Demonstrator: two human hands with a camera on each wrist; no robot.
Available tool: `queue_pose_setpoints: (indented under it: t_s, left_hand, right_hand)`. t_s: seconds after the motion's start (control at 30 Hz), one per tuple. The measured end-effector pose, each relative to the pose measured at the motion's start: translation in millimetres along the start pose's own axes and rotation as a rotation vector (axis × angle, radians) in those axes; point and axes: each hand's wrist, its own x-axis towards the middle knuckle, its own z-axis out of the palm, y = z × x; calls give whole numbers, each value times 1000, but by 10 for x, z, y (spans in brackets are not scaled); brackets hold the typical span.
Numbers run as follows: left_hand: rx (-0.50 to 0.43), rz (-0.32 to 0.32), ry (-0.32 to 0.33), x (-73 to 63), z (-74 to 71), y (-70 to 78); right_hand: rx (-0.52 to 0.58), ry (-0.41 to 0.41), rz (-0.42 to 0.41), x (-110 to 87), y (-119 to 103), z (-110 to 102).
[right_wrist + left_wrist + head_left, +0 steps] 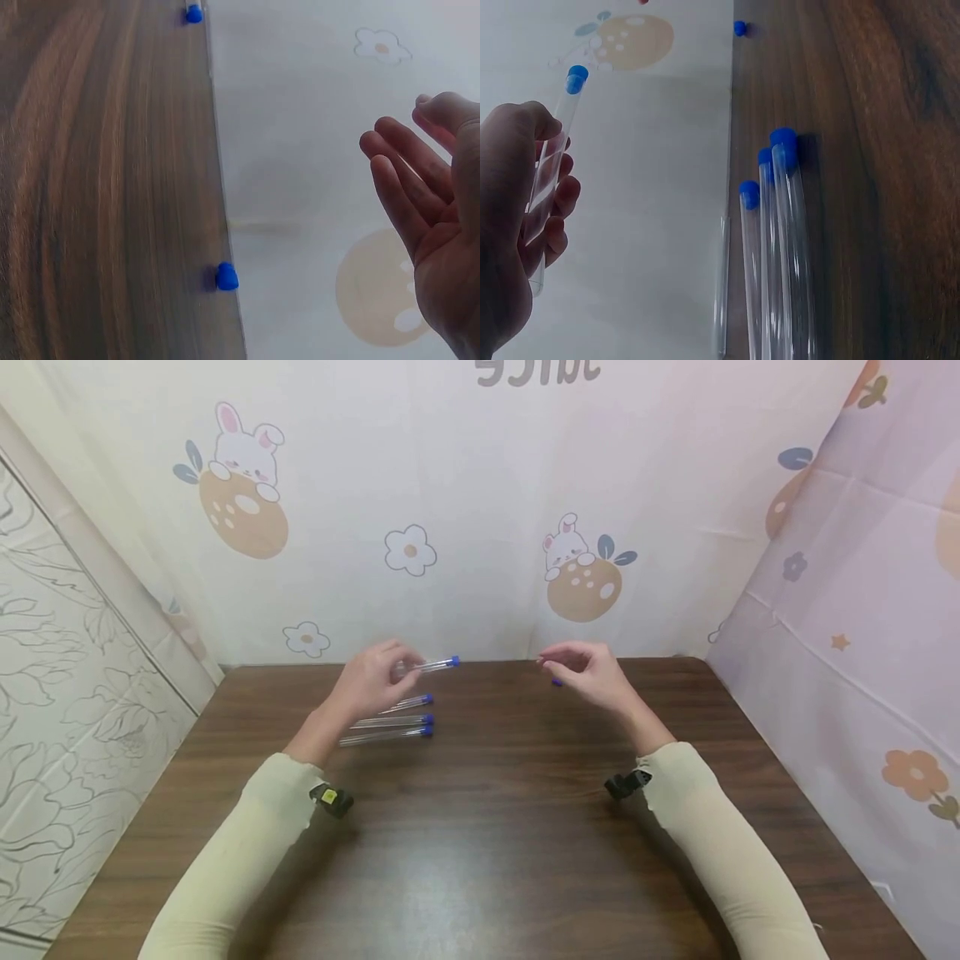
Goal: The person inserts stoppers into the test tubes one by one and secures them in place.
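Note:
My left hand (372, 681) grips a clear test tube (551, 165) with a blue stopper (576, 77) in its top end, lifted above the table near its back edge. Under and beside that hand lie three more stoppered tubes (393, 721), their blue ends pointing right. The left wrist view also shows a tube without a visible stopper (721, 300) along the back edge. My right hand (594, 675) hovers at the back right, fingers relaxed and nothing held. Just below it, a loose blue stopper (226, 276) lies on the table.
The dark wood-grain table (450, 860) ends at a pale printed curtain (480, 527) at the back. Another curtain (847, 677) hangs along the right side, and a flower-line panel (67, 652) stands on the left. Each wrist carries a small black camera (333, 799).

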Motion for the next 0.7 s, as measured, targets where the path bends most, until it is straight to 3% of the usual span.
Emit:
queue_pose_setpoints:
  t_s: [0.17, 0.7]
  left_hand:
    - [-4, -60, 0, 18, -10, -129]
    - [11, -183, -1, 78, -30, -386]
  right_hand:
    - [-68, 32, 13, 13, 38, -62]
    - [-116, 87, 48, 181, 77, -82]
